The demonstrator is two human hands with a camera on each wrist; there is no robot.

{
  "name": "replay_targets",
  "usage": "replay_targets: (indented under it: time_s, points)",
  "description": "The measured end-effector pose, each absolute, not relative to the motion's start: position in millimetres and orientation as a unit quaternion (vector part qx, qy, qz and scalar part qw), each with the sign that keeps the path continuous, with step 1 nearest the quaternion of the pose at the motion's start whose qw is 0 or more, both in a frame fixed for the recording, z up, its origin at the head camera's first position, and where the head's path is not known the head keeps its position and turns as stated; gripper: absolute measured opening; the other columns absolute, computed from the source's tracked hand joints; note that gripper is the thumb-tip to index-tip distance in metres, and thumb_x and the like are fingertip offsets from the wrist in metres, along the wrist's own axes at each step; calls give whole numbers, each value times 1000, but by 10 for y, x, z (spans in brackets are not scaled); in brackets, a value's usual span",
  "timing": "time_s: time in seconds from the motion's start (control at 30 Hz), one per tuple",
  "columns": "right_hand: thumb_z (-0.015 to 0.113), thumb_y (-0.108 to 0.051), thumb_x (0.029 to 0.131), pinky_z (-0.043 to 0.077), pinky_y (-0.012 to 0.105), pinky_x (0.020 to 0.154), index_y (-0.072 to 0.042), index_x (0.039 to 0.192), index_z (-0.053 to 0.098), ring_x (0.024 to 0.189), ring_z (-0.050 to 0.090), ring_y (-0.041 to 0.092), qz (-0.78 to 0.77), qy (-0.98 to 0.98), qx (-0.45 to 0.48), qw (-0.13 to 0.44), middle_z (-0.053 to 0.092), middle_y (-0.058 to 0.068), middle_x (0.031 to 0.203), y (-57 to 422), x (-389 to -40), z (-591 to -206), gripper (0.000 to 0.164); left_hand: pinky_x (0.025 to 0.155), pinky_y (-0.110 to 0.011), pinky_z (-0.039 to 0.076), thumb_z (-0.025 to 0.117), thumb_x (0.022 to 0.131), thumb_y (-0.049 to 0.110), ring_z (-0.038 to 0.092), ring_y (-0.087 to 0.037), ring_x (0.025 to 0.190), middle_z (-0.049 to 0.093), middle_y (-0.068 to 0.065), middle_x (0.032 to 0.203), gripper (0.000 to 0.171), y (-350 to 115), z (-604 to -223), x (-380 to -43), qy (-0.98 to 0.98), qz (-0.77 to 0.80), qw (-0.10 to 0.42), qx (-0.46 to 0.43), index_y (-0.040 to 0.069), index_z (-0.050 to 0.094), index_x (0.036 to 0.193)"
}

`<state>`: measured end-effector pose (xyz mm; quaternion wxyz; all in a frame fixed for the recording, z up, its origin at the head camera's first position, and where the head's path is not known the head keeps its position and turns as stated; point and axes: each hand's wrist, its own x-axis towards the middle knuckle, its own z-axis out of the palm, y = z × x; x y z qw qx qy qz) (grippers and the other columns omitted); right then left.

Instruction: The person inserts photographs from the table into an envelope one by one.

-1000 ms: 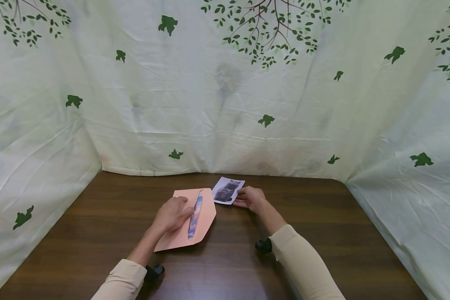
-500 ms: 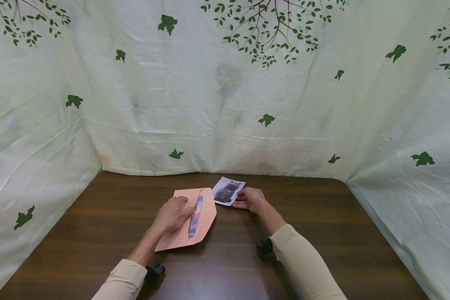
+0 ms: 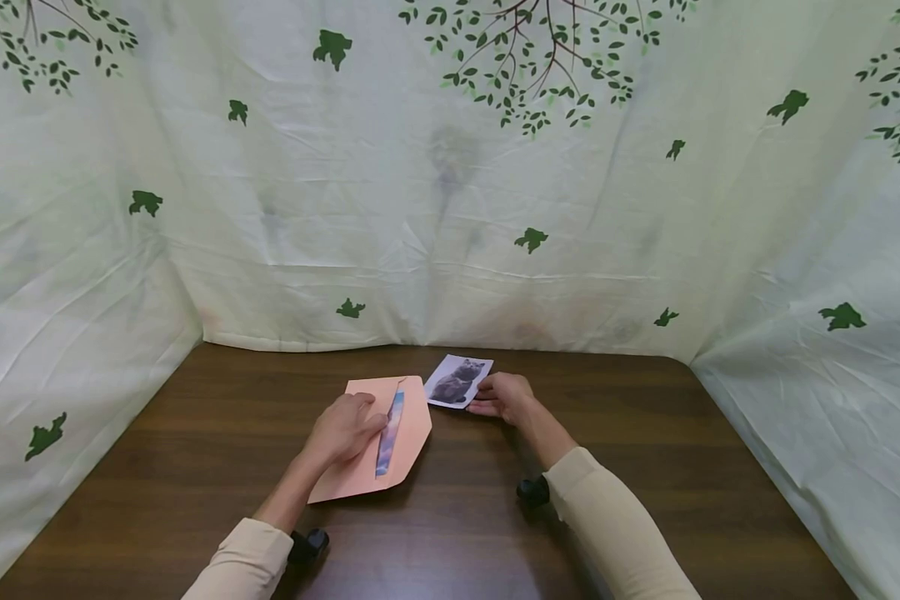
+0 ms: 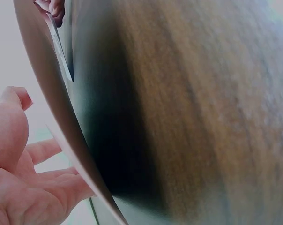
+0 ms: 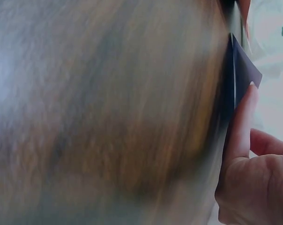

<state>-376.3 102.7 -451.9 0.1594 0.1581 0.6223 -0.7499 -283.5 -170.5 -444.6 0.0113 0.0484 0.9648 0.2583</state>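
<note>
My left hand (image 3: 345, 429) grips a peach-coloured envelope (image 3: 414, 433) left of centre, its pointed flap side turned to the right. A strip of blue and purple patterned paper (image 3: 390, 442) shows through the envelope's long opening, beside my thumb. My right hand (image 3: 506, 398) pinches the right edge of a small photo (image 3: 456, 382) of a grey cat with a white border. The photo's left corner lies right at the envelope's far right edge. From the left wrist, the envelope (image 4: 62, 101) appears edge-on above the table; the right wrist view shows a finger against the photo (image 5: 245, 70).
A dark brown wooden table (image 3: 607, 500) lies beneath both hands. White cloth (image 3: 390, 200) printed with green leaves and branches hangs behind it and at both sides. Black wrist devices (image 3: 309, 546) sit below the cuffs of the cream sleeves.
The photo in my right hand has shifted very slightly to the right and tilted a little. My left hand and the envelope stay in nearly the same place.
</note>
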Motion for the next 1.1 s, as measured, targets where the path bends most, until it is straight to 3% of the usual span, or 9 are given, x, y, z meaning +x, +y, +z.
replay_targets:
  time_s: [0.43,0.7,1.1]
  points:
    - [54,3,94,62,38,67,18,122,53,69,69,28,-739,638,154,152,60,32,122,1197,-3732,-4332,32,109,-56,41,56,96,30,52,-43,129,60,-27,135,53,-1724,-4442,-2834,964,259,5,55,-6,57,135]
    - [53,6,92,62,37,62,12,98,58,63,68,27,-730,655,136,142,63,23,94,1270,-3698,-4253,10,109,-56,41,56,96,30,53,-43,128,60,-27,135,53,-1721,-4444,-2835,963,263,5,54,-6,58,134]
    - [53,5,93,62,36,62,16,106,59,64,70,26,-714,674,108,157,63,22,92,1296,-3577,-4065,18,109,-57,40,56,97,31,52,-44,130,59,-27,136,53,-1722,-4449,-2839,964,261,6,57,-6,58,135]
